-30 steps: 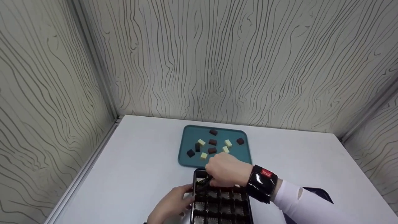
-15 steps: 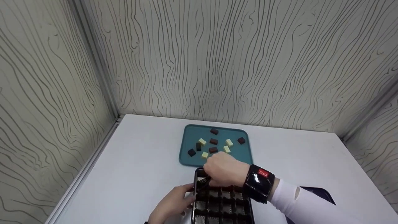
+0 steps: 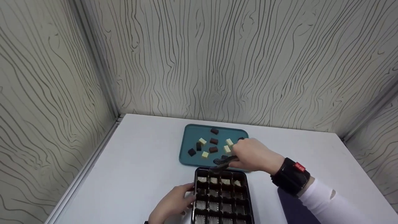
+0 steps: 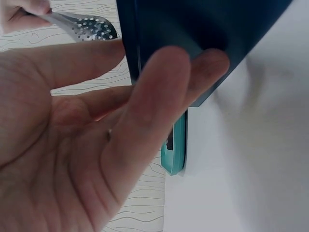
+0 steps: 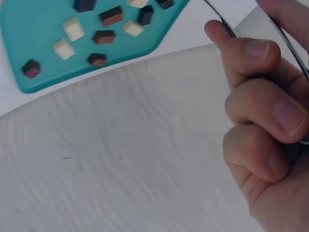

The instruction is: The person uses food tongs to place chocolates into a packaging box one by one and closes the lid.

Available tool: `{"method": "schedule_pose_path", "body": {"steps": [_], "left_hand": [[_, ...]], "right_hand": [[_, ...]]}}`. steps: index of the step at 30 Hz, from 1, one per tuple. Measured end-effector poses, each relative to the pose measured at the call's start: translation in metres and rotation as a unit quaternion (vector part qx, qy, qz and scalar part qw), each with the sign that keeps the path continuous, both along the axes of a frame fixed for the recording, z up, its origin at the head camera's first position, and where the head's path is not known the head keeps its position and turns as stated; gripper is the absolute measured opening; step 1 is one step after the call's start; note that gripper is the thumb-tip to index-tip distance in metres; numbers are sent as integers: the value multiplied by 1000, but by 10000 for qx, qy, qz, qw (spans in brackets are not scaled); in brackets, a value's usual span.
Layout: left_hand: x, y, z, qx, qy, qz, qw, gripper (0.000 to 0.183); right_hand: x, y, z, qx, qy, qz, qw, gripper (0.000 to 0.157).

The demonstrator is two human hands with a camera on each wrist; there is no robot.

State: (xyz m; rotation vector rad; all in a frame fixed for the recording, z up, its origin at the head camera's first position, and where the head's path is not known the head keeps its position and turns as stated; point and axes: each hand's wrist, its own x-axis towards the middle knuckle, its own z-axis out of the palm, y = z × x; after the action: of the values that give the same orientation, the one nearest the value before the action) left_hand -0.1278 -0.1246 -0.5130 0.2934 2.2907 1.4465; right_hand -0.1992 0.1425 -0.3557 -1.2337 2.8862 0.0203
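Note:
My right hand (image 3: 253,155) grips metal tongs (image 3: 228,161) with perforated tips, over the near edge of a teal tray (image 3: 192,133); no piece shows between the tips. Dark, brown and white chocolates (image 3: 205,154) lie scattered on that tray. In front of it stands a black compartment box (image 3: 214,206), whose farthest row holds pale chocolates (image 3: 225,181). At the box's left side is my left hand (image 3: 174,200). The left wrist view shows its fingers, fairly straight, touching the dark box wall (image 4: 193,19). In the right wrist view, curled fingers (image 5: 263,104) surround the tongs' arms.
A dark navy flat object (image 3: 292,205) lies to the right, partly covered by the right forearm. The white table (image 3: 143,149) runs back to panels (image 3: 199,62) with a wood-grain pattern, which also enclose the sides.
My right hand has lifted the tongs out of the box's far row and moved right and away, towards the tray. The pale chocolates there are now uncovered. My left hand has stayed put.

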Motion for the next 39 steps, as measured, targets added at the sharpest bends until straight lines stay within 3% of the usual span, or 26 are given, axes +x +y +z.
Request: {"method": "schedule_pose_path", "body": {"steps": [7, 12, 23, 39], "left_hand": [[-1, 0, -2, 24, 47, -2, 10000, 49], [-1, 1, -3, 41, -17, 25, 10000, 51], [-3, 2, -3, -41, -20, 49, 10000, 51], [0, 1, -1, -67, 25, 0, 10000, 51]], "right_hand": [[-19, 40, -25, -122, 207, -865, 9960, 52], [-29, 55, -45, -192, 239, -1140, 9930, 54], [-39, 58, -72, -211, 203, -1308, 9910, 53], [-45, 48, -85, -225, 213, -1407, 9896, 54]]}}
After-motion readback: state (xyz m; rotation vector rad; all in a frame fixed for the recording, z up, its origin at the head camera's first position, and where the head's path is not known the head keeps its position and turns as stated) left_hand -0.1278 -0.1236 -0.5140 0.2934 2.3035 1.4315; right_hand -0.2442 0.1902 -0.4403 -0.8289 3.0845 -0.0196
